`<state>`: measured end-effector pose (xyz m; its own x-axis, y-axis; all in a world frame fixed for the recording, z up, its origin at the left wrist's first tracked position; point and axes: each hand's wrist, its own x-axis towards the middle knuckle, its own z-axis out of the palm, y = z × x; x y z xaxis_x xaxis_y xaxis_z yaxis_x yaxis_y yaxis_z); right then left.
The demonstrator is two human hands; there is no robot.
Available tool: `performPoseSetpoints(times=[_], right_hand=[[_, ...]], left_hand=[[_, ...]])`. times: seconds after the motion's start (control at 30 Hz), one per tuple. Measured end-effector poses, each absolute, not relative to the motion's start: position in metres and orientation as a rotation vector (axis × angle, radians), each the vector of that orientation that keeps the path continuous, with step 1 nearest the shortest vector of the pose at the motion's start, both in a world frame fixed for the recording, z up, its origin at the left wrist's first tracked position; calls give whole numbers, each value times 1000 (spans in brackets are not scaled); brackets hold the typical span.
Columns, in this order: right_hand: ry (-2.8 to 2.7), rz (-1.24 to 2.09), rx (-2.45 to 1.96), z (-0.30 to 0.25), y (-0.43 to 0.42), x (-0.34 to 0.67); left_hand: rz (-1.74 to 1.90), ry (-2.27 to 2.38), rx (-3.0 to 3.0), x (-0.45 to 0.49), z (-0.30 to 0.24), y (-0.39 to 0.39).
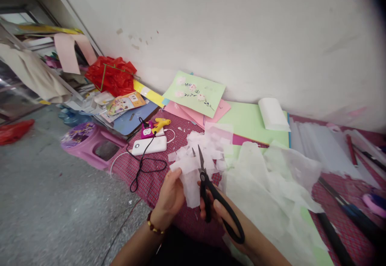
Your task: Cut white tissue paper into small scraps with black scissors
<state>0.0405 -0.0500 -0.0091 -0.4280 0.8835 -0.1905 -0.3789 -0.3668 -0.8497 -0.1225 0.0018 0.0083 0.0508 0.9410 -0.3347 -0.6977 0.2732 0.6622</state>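
Item: white tissue strip (pixel 190 187), hanging upright at near centre, its long axis running near-to-far, directly between the two hands.

Left hand (pixel 169 199): gripping the strip's left edge, fingers closed around it, thumb lying on top; wrist wearing a bead bracelet (pixel 154 226); forearm entering from the near edge and angling far-right.

Right hand (pixel 221 213): closed through the loops of the black-handled scissors (pixel 214 195), sitting just right of the strip and slightly nearer than the left hand. Blades are standing parted, tips pointing far, biting into the strip's right edge; scissor axis is running roughly parallel to the strip's long axis.

Surroundings: cut tissue squares (pixel 203 147) piling just beyond the blade tips; a large crumpled tissue sheet (pixel 271 185) spreading to the right; red checked cloth (pixel 141 177) lying underneath. Far left: white power bank (pixel 149 145), yellow glue gun (pixel 161 124), black cable (pixel 144 163), pink stool (pixel 90 141). Far centre: green flower card (pixel 196 93) leaning against the wall.
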Motion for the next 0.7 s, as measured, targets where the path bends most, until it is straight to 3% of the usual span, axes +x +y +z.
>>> performPoseSetpoints(times=[0.37, 0.7], right_hand=[[-890, 1849, -1094, 3, -38, 38], [-798, 1897, -828, -7, -40, 66]], left_hand=[[1320, 875, 307, -121, -3, 11], [1386, 840, 249, -129, -7, 39]])
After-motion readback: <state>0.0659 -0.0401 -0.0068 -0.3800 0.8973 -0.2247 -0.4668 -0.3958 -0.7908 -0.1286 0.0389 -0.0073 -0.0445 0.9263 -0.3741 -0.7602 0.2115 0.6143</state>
